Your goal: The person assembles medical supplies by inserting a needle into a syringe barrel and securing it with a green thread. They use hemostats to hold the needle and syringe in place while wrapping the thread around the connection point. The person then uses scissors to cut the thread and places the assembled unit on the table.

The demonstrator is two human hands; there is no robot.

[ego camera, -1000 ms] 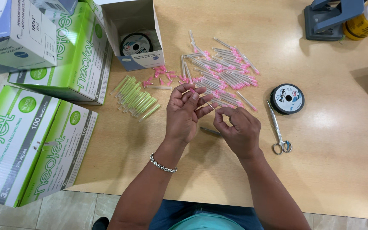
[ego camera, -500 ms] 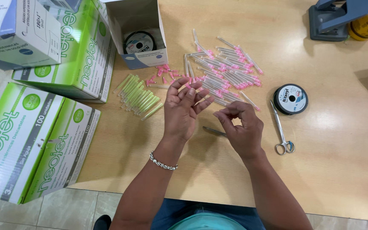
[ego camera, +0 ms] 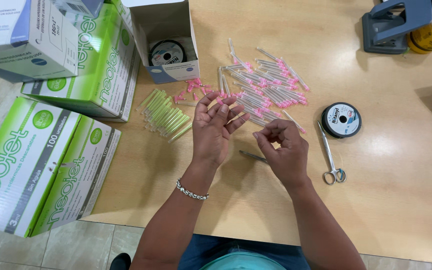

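Since a moment ago the right hand [ego camera: 282, 147] has drawn back with fingertips pinched on something too small to tell, while the open left hand [ego camera: 216, 127] hovers nearer the pink-tipped clear capped needles [ego camera: 268, 85] strewn just beyond on the wooden counter [ego camera: 386, 210].

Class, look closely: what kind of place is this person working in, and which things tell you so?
Probably a clinic or medical-supply workroom: a wooden table bearing pink-capped needles, green syringe cartons and surgical-style scissors.
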